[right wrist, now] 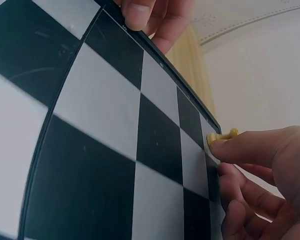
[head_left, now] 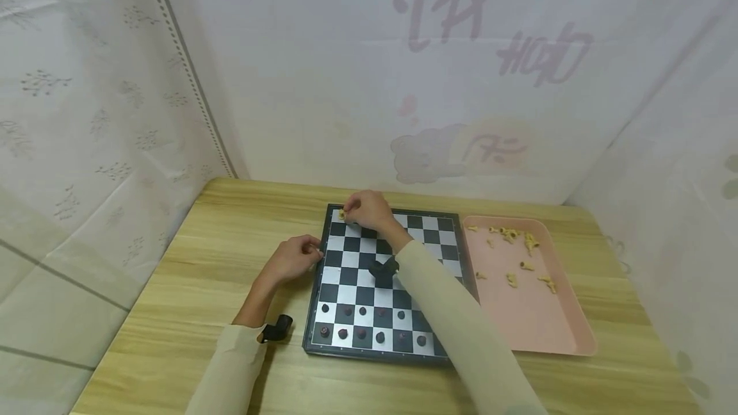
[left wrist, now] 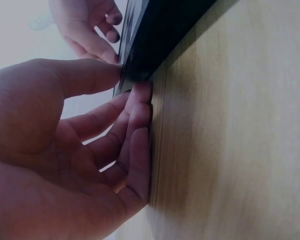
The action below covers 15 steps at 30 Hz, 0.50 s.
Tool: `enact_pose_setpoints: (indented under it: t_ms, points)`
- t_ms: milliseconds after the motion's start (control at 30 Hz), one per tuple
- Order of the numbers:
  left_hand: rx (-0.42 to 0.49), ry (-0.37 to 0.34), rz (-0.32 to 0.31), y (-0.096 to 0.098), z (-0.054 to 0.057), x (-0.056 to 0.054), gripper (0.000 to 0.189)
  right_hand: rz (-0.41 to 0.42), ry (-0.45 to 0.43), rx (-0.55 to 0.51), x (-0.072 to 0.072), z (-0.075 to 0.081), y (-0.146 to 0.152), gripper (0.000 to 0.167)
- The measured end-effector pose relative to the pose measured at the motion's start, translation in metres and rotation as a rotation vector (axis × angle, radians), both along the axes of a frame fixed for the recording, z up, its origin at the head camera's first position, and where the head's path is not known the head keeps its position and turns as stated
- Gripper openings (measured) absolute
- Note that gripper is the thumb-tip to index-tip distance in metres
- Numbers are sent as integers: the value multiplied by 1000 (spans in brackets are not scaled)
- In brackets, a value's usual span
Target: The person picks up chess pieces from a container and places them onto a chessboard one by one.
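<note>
A: How many hands are there?

B: Two. The left hand [head_left: 294, 258] pinches the edge of the chessboard [head_left: 351, 259], with its thumb on the rim. The right hand [head_left: 371, 210] pinches one yellow chess piece [right wrist: 222, 135] between thumb and finger.

A: Where is that piece?

B: At the far left corner of the board, by a white square.

A: What else can you count?

B: One pink tray [head_left: 536, 319], just beside the board on the right. It has at least ten yellow pieces [head_left: 526, 266] in it. Some lie in a heap, so I can't count them all.

A: And the dark pieces [head_left: 362, 310]?

B: I see eleven at the near end. Six are in the row closest to the person, five in the next row. The right sleeve [head_left: 467, 325] may hide more.

A: Do all the views show that?

B: No, only the head view shows the tray and the dark pieces. The left wrist view shows the left fingers by the board's side, close to the wooden table [left wrist: 230, 125]. The right wrist view shows the yellow piece from the side, and a dark seam [right wrist: 40, 140] across the board.
</note>
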<state>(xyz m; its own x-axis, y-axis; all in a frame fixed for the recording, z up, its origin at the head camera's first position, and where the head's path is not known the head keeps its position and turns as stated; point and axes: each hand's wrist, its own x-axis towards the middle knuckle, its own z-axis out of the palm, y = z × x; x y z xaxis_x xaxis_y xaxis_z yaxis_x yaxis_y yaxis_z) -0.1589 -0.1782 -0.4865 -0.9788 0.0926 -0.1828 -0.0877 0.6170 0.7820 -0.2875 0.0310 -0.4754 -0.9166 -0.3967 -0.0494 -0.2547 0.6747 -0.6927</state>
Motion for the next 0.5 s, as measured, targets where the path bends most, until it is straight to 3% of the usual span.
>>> enact_pose_setpoints:
  t_ms: [167,500]
  points:
    - [0,-2,-5,0,-1,-1,34,3,-6,13,0,1,11,15]
    - [-26,19,-14,-1,-5,-1,32,18,-15,-6,4,20,51,27]
